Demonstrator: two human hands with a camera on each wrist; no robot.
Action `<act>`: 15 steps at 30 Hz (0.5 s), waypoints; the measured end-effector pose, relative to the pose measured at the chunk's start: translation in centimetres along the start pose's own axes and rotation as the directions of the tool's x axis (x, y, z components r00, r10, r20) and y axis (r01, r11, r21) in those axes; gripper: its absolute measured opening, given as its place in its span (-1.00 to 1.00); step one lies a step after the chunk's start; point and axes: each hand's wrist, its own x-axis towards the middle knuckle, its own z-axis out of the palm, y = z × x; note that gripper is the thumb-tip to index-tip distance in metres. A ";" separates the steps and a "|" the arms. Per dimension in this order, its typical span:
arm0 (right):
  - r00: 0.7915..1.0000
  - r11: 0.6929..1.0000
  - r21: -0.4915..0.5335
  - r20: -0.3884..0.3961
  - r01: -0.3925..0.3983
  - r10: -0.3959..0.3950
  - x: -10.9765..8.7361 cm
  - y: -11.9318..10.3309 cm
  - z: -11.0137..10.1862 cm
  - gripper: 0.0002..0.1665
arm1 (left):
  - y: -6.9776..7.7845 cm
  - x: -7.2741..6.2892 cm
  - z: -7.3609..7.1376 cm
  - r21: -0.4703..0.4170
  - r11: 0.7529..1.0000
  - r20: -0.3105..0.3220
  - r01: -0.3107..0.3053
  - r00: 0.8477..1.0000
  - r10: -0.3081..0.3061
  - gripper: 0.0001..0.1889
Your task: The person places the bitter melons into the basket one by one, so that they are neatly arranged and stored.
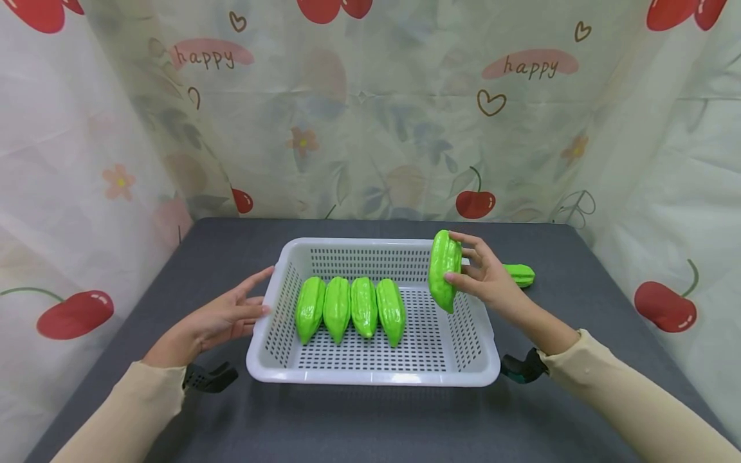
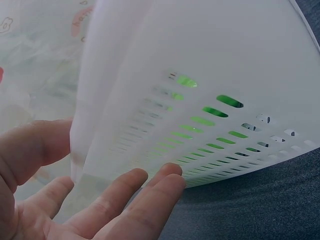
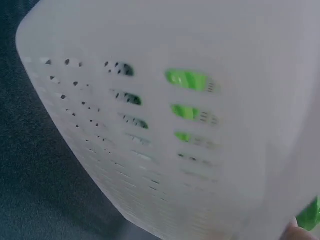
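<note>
With the right hand (image 1: 485, 273), grips one green fruit (image 1: 443, 270) by its side, over the right part of the white basket (image 1: 373, 377). With the left hand (image 1: 226, 318), holds nothing; has loose, spread fingers at the left rim, but cannot tell if touching. In the head view, points the held fruit's thin tip down and a bit right, with its long side running up and down. In the basket, can see four other green fruits (image 1: 363, 307) side by side, thin tips toward the person, long sides front to back. To the right of them, can see bare floor with little holes, and good room up to the right wall. Past the right rim, can see one more green fruit (image 1: 522, 275) on the dark table (image 1: 370, 427), lying sideways, partly behind the right wrist.
</note>
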 end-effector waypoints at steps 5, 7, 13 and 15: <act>0.999 0.999 -0.049 0.043 -0.015 0.017 0.2 0.1 0.7 -0.12 | 0.0 0.0 -0.1 -0.003 1.000 0.003 -0.001 1.000 0.001 -0.04; 0.998 0.997 -0.077 0.056 -0.020 0.024 0.3 0.1 0.9 -0.11 | -0.1 0.0 -0.1 -0.004 1.000 0.004 -0.001 1.000 0.001 -0.04; 0.994 0.989 -0.149 0.101 -0.024 0.039 0.6 0.2 1.4 -0.08 | -0.1 0.1 -0.2 -0.002 1.000 0.006 -0.003 1.000 0.003 -0.05; 0.991 0.986 -0.167 0.121 -0.032 0.053 0.7 0.3 1.5 -0.09 | -0.2 0.1 -0.2 -0.001 1.000 0.006 -0.004 1.000 0.004 -0.05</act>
